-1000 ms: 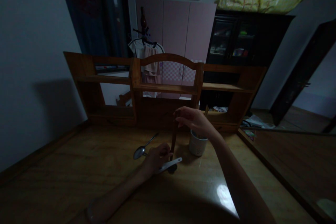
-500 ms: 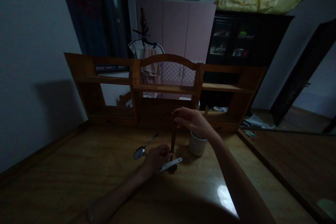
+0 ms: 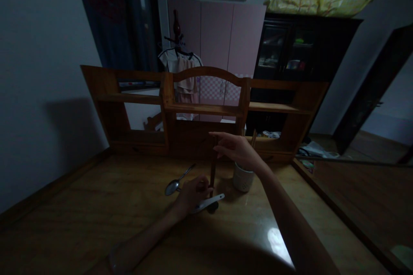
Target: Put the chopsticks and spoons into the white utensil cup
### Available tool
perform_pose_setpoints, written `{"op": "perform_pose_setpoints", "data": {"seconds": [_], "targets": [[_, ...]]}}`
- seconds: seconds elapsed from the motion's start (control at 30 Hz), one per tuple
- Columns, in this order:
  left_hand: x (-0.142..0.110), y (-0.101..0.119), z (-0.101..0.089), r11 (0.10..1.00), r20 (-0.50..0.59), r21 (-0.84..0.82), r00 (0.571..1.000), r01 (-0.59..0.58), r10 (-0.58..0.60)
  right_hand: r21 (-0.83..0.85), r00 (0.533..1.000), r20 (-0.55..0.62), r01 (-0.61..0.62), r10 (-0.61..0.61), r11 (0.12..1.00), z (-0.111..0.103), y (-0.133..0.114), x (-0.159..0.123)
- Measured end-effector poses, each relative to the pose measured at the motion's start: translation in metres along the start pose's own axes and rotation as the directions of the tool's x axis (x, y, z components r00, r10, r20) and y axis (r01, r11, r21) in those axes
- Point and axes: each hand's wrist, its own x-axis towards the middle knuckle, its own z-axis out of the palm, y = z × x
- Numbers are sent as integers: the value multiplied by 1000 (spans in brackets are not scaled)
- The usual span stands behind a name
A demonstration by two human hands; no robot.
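Note:
A long dark brown stick (image 3: 213,171) stands nearly upright over the table, with a dark round shape (image 3: 212,207) at its foot; whether the two are one piece I cannot tell. Low on the stick, my left hand (image 3: 192,193) is closed in a pinch. My right hand (image 3: 235,149) has thumb and fingers at its top end, the index finger stretched out to the left. A white spoon (image 3: 211,200) lies beside my left hand, its bowl end partly hidden. To the left rests a metal spoon (image 3: 172,187). Under my right wrist stands a pale cup (image 3: 243,179) with thin sticks in it.
A wooden shelf unit (image 3: 206,108) runs along the back of the wooden table (image 3: 129,200). At the left rises a wall (image 3: 41,51). A raised wooden edge (image 3: 335,210) borders the right side. The room is dim, with a bright reflection on the tabletop.
My right index finger has straightened and lifted at the top of the stick. My left hand, the stick and the spoons stay almost where they were.

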Motion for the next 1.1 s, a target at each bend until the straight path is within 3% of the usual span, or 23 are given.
{"op": "perform_pose_setpoints", "data": {"seconds": [0.2, 0.47, 0.67, 0.93, 1.1], "targets": [[-1, 3, -1, 999, 11, 34, 999, 32, -32, 5, 1000, 13, -9, 9, 1000, -1, -2, 0], [1, -11, 4, 994, 9, -109, 1000, 27, -26, 97, 998, 4, -55, 55, 994, 3, 7, 1], [1, -11, 3, 999, -19, -30, 1000, 10, -10, 29, 999, 12, -34, 34, 999, 7, 5, 1], [0, -12, 3, 999, -9, -44, 1000, -18, 18, -97, 1000, 5, -21, 21, 995, 9, 5, 1], [-1, -2, 0, 996, 2, -46, 997, -73, 73, -12, 999, -14, -48, 48, 999, -11, -5, -1]]}}
